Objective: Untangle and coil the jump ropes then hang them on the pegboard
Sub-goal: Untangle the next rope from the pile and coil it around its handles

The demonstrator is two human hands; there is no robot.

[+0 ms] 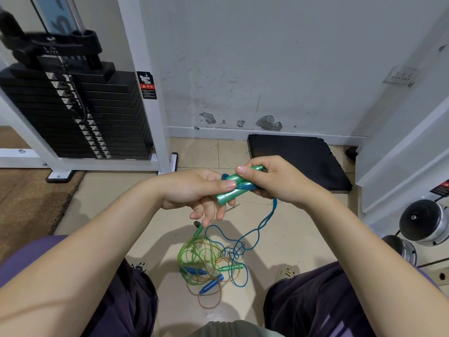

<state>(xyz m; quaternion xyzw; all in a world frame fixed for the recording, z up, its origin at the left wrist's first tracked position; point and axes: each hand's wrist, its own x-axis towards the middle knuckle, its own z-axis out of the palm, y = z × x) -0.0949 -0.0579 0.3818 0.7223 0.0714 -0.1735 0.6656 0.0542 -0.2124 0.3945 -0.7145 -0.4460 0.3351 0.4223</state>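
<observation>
Head view
Left hand: the left hand (194, 190) sits just left of frame centre, thumb pressed on the near end of the green handles (234, 184), the other fingers curled loosely beneath them.
Right hand: the right hand (269, 181) grips the far end of the same handles, thumb on top, fingers wrapped under — the two hands are touching at the thumbs.
Green handles: two can be made out, held side by side as one bundle, tilted up toward 2 o'clock.
Blue rope: a blue rope (264, 222) is looped round the handles between the hands, then hangs from the right hand toward 6 o'clock down to the floor.
Tangle: the rope tangle (209, 261) lies on the tiled floor (145, 215) at 6 o'clock from the hands, between the person's knees; three rope colours show — green, blue, pale orange.
Loose handles: two blue handles (211, 284) and one green handle (229, 267) lie in the pile; a further green piece (198, 230) sticks up from its top edge.
Weight stack: one black weight stack (80, 113) in a white frame at 10 o'clock.
Mat: one black mat (298, 159) against the wall at 1 o'clock.
Dumbbells: two chrome dumbbell ends (425, 221) at 3 o'clock.
</observation>
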